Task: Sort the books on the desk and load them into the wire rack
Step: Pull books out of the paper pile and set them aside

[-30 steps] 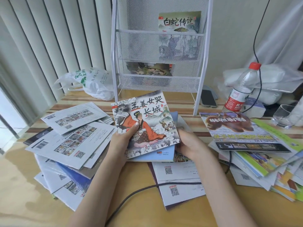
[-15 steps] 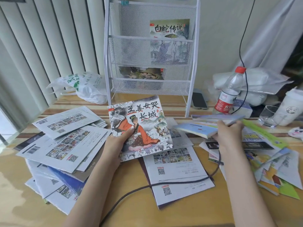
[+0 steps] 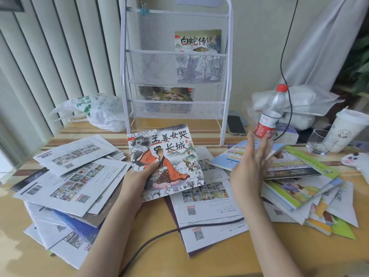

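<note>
Books: left hand grips the illustrated book by its lower-left corner, thumb on cover, held above the desk in front of the wire rack. Right hand open, fingers straight, holding nothing, beside the right pile.

You hold a picture book showing a figure in an orange robe, cover up, above the desk in front of the white wire rack. The rack stands upright and has one book in its top pocket, another lower down. Loose piles of books lie left, centre and right
</note>
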### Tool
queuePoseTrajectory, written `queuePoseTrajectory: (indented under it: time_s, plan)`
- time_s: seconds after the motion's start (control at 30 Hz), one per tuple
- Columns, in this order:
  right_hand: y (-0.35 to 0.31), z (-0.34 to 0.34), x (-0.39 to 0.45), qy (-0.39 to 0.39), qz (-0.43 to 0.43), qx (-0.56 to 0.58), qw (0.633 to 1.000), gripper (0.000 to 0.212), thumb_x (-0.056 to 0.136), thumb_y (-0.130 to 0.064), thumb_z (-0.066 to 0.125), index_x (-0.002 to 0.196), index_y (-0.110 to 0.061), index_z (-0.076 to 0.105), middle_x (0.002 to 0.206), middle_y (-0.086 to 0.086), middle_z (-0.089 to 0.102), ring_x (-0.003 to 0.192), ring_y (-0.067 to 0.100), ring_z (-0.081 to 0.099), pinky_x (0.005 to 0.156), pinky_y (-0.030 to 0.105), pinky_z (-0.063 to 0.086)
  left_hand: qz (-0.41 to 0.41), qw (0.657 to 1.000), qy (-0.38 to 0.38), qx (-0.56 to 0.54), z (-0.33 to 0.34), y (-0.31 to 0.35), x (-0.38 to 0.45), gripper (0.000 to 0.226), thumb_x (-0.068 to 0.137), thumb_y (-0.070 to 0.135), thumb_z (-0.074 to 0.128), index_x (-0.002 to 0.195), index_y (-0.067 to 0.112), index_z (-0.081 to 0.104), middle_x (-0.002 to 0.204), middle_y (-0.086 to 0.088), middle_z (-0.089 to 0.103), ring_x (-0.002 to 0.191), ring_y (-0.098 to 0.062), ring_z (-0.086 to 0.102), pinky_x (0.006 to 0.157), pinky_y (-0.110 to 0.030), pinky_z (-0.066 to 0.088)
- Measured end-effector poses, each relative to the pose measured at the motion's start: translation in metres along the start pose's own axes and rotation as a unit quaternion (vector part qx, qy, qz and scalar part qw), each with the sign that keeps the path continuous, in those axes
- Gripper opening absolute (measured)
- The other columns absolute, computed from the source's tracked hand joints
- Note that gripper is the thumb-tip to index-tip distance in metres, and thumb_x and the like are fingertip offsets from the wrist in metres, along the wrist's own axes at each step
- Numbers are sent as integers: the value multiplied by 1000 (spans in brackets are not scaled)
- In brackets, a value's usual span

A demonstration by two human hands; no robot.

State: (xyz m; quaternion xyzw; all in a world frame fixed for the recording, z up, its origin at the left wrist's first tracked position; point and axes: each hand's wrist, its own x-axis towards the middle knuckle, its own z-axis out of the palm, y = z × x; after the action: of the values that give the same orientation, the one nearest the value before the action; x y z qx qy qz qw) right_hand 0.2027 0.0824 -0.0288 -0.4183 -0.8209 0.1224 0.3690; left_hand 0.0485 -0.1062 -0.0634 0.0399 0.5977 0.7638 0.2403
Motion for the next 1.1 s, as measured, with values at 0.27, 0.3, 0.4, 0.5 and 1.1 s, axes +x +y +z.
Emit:
queuePoseTrajectory:
  time_s: [0.27, 0.3, 0.4, 0.5, 1.1]
  plan:
    - [-17, 45, -40, -355, -140, 22, 924, 56, 102, -32, 22, 150, -29, -8, 157, 0, 19, 144, 16, 17, 112, 41, 25, 16, 998, 14, 62, 6, -2, -3, 23, 74, 18, 80, 85, 1, 71, 82, -20, 74, 65, -33, 71, 72, -43, 58]
    - [-14, 45, -40, -354, -135, -2, 926, 57, 102, -37, 19, 150, -25, -9, 156, 1, 21, 145, 16, 12, 115, 43, 19, 18, 998, 19, 64, 6, -2, -4, 24, 75, 18, 80, 86, -1, 71, 82, -20, 74, 65, -33, 71, 70, -42, 59]
    - [-5, 38, -35, -337, -177, -94, 920, 53, 101, -43, 19, 148, -20, 19, 153, -3, 30, 141, 17, 25, 114, 46, 20, 35, 997, 14, 75, 6, -1, -5, 19, 77, 15, 77, 88, 2, 69, 80, -17, 74, 60, -29, 71, 51, -30, 58]
    - [2, 28, -35, -345, -206, -110, 909, 46, 101, -41, 25, 141, -22, 37, 148, -6, 35, 134, 20, 30, 110, 43, 27, 59, 994, 9, 86, 7, -1, -8, 9, 79, 10, 75, 83, 11, 67, 76, -12, 75, 57, -22, 71, 46, -22, 53]
    - [-24, 10, -94, -362, -140, -121, 914, 87, 82, -75, 26, 148, -19, 16, 159, 5, -3, 146, 22, -9, 109, 60, -10, 19, 996, 75, 46, 3, -8, 1, 44, 79, 17, 75, 114, 6, 50, 101, -17, 70, 83, -31, 71, 81, -49, 57]
